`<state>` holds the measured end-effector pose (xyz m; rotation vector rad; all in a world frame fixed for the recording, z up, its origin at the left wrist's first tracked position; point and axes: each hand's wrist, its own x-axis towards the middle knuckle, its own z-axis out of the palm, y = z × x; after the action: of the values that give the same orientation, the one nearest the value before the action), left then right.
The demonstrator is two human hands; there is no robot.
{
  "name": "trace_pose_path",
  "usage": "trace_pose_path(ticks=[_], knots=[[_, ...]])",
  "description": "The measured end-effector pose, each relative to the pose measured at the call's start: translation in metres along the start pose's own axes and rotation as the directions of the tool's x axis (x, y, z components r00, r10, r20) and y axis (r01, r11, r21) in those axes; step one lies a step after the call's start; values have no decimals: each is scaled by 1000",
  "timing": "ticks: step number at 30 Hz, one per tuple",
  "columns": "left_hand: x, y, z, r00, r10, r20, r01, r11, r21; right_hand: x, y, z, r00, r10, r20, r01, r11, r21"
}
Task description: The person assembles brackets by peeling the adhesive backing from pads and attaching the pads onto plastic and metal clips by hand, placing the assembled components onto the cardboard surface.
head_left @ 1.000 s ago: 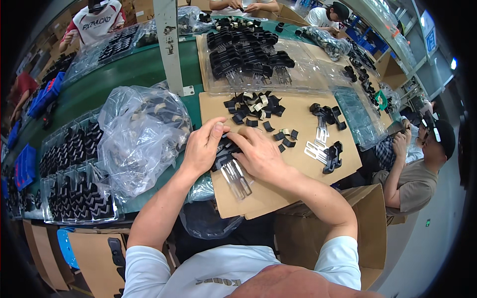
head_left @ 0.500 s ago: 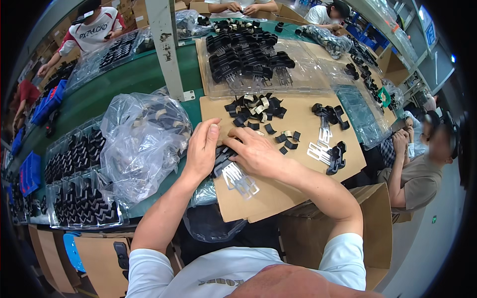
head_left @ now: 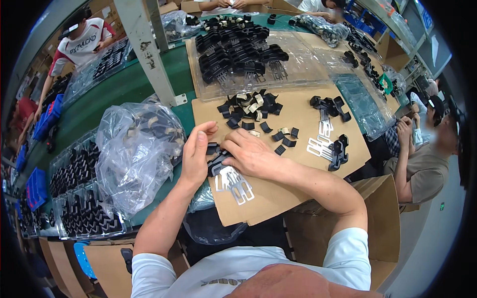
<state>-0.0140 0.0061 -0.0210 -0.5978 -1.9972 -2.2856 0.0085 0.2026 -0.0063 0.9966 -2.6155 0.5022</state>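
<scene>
On the brown cardboard sheet [head_left: 268, 196], several black plastic pieces with flat silver metal prongs [head_left: 234, 185] lie together in front of me. My right hand [head_left: 251, 153] is closed over the black end of this group, fingertips curled down on it. Beside it on the left stands my left hand [head_left: 195, 156], edge down and cupped against the black part, thumb and upper fingers stretched out. Just beyond the hands is a heap of small curved black clips [head_left: 248, 107], some with beige pads. Two more black pronged groups [head_left: 339, 153] rest farther right.
A clear plastic bag [head_left: 136, 154] of parts bulges at left, next to clear trays [head_left: 92, 211] of black pieces. A metal post [head_left: 146, 52] rises behind it. A clear tray [head_left: 303, 69] with stacked black pronged parts sits beyond. Several people work around the table.
The whole view has shifted slightly. My right hand remains on the black pronged pieces, and their silver prongs have turned a little and show more plainly. My left hand stays beside them.
</scene>
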Motion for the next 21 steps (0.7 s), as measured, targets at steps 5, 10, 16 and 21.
trace_pose_path(ticks=[5,10,16,21], knots=[[1,-9,-6,1000,-23,-9,23,996,-81,-1,-2,-24,998,50,29,-48,998,-40],[-1,-5,-8,999,-40,11,40,999,12,-7,30,-61,991,100,-87,-106,991,-75],[-8,-1,-4,990,-134,42,131,989,69,3,99,-137,950,274,-147,-304,921,-245],[-9,-3,-2,988,-141,62,116,947,300,15,183,-184,877,422,-231,-479,809,-341]])
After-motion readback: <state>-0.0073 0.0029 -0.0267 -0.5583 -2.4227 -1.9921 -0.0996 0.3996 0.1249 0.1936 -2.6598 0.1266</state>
